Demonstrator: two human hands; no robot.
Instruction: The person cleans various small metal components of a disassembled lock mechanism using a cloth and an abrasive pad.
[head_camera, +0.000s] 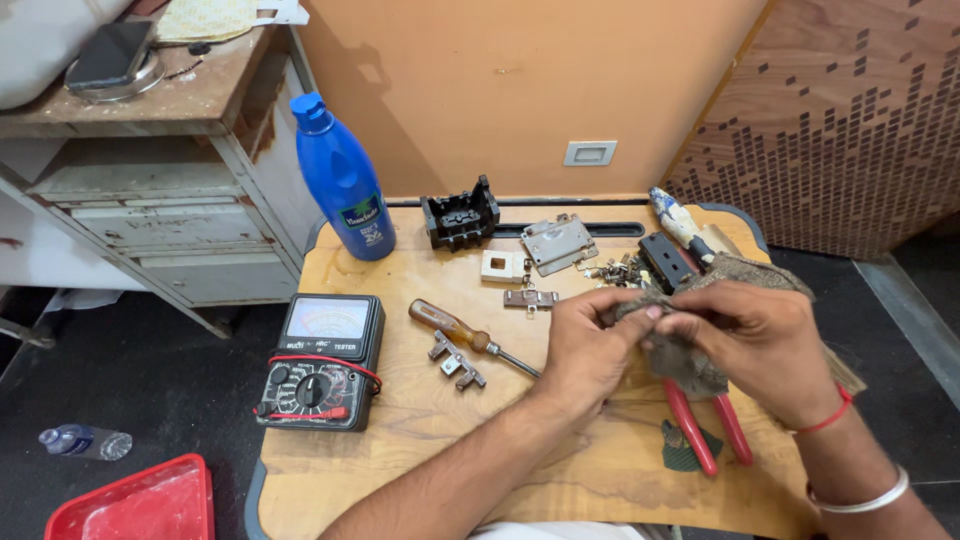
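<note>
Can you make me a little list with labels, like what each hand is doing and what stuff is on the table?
Left hand: pinching one end of the brownish-grey cloth rag
Right hand: gripping the same rag
Under the hands: red-handled pliers
Left side: black analogue multimeter, blue plastic bottle
Middle: wooden-handled screwdriver
Back: black plastic switch housing, grey metal plate
Surface: small wooden table
</note>
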